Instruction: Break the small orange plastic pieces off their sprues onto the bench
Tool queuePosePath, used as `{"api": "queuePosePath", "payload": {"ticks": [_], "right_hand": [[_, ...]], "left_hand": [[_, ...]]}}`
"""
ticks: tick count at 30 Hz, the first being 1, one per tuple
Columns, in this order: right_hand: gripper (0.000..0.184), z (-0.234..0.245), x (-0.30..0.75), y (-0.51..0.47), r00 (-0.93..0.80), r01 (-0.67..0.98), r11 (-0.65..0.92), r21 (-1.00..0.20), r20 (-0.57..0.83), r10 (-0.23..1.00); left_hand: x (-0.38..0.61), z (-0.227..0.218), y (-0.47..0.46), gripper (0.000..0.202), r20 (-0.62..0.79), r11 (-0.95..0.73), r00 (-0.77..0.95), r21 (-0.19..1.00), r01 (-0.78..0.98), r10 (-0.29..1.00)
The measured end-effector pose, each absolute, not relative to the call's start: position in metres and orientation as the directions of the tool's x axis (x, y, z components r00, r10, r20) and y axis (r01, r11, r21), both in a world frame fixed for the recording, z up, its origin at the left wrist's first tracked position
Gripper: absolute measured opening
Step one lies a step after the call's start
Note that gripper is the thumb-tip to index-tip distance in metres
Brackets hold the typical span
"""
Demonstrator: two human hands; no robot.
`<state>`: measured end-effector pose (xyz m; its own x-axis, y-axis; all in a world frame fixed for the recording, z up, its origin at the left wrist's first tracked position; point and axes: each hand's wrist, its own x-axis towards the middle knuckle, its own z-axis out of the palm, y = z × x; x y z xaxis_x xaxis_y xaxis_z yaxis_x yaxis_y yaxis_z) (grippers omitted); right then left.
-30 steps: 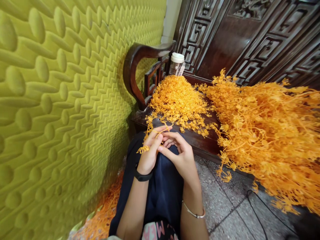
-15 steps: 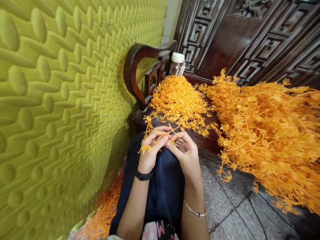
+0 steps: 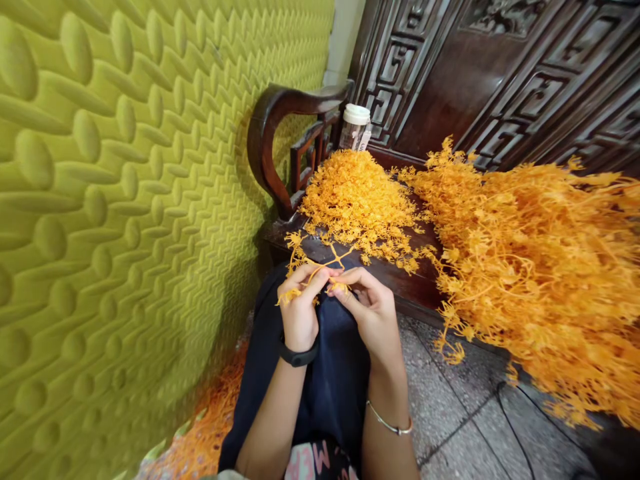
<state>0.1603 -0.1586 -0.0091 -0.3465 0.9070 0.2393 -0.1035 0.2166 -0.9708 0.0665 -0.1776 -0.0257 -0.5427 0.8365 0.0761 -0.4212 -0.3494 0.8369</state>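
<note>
Over my dark-trousered knee, my left hand (image 3: pixel 300 303) and my right hand (image 3: pixel 367 307) both pinch one thin orange plastic sprig (image 3: pixel 320 267). Its branched stalk sticks up past my fingertips, and a small tuft hangs out at the left of my left hand. A black band is on my left wrist, a thin bangle on my right. Just beyond my hands, a heap of small orange pieces (image 3: pixel 357 200) lies on the dark wooden bench (image 3: pixel 400 283).
A large pile of long orange sprigs (image 3: pixel 540 267) covers the bench to the right and spills over its edge. A white-capped jar (image 3: pixel 354 127) stands at the bench's back corner. Padded yellow-green wall (image 3: pixel 125 200) is close on the left. Orange scraps (image 3: pixel 200 440) lie on the floor, with a black cable (image 3: pixel 505 413).
Both hands have closed in on the sprig and drawn a little nearer to me. The sprig's stalk now points up between the fingertips.
</note>
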Motion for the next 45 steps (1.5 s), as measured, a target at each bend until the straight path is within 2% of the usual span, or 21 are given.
{"api": "queuePosePath", "payload": {"ticks": [10,16,20,27,32,38,42,45], "right_hand": [[0.011,-0.011,0.161,-0.164,-0.374,0.091,0.356,-0.93,0.299,0.878],[0.013,-0.005,0.153,-0.173,-0.384,0.317,0.459,-0.83,0.33,0.862],[0.015,-0.004,0.151,-0.173,-0.418,0.323,0.509,-0.798,0.362,0.833],[0.017,-0.009,0.145,-0.173,-0.415,0.337,0.603,-0.723,0.461,0.785],[0.019,-0.017,0.131,-0.179,-0.326,0.259,0.719,-0.645,0.642,0.694],[0.028,-0.022,0.119,-0.189,-0.231,0.118,0.79,-0.602,0.757,0.611],[0.027,-0.021,0.115,-0.192,-0.169,-0.062,0.723,-0.688,0.721,0.672],[0.02,-0.017,0.119,-0.188,-0.152,-0.086,0.594,-0.8,0.6,0.785]], "left_hand": [[0.072,-0.029,-0.175,0.011,-0.078,-0.341,-0.605,0.766,-0.545,0.793],[0.072,-0.027,-0.175,0.02,-0.233,-0.307,-0.56,0.642,-0.703,0.795],[0.07,-0.026,-0.176,0.02,-0.277,-0.292,-0.524,0.585,-0.757,0.805],[0.061,-0.025,-0.175,0.014,-0.274,-0.251,-0.428,0.503,-0.827,0.862],[0.052,-0.014,-0.179,0.022,-0.347,-0.178,-0.331,0.405,-0.897,0.877],[0.044,-0.004,-0.186,0.028,-0.463,-0.148,-0.272,0.288,-0.946,0.844],[0.034,-0.007,-0.186,0.025,-0.468,-0.126,-0.216,0.217,-0.968,0.857],[0.03,-0.008,-0.187,0.023,-0.405,-0.216,-0.351,0.342,-0.915,0.844]]}}
